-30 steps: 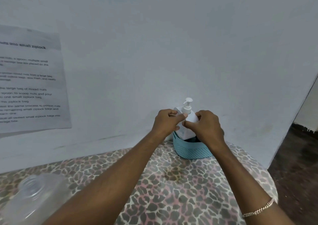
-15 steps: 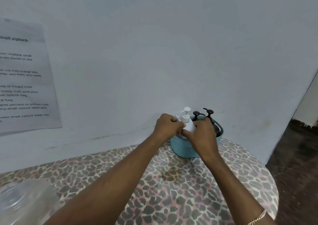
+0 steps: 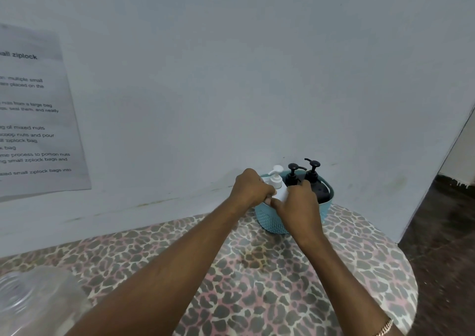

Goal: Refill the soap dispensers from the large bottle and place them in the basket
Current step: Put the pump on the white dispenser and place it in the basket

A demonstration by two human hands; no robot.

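A white soap dispenser (image 3: 276, 179) with a white pump sits low inside the teal perforated basket (image 3: 268, 220) at the far side of the table. My left hand (image 3: 250, 189) and my right hand (image 3: 298, 202) both grip its body, which they mostly hide. Two black pump dispensers (image 3: 293, 175) (image 3: 313, 172) stand in the basket to its right. The large clear bottle (image 3: 30, 302) lies blurred at the bottom left corner.
The round table (image 3: 257, 271) has a leopard-print cover and stands against a pale wall. A printed paper sheet (image 3: 33, 119) is stuck on the wall at left. Dark floor (image 3: 442, 233) shows past the table's right edge.
Both hands have lowered the white dispenser down into the basket. The two black dispensers behind it have come into sight.
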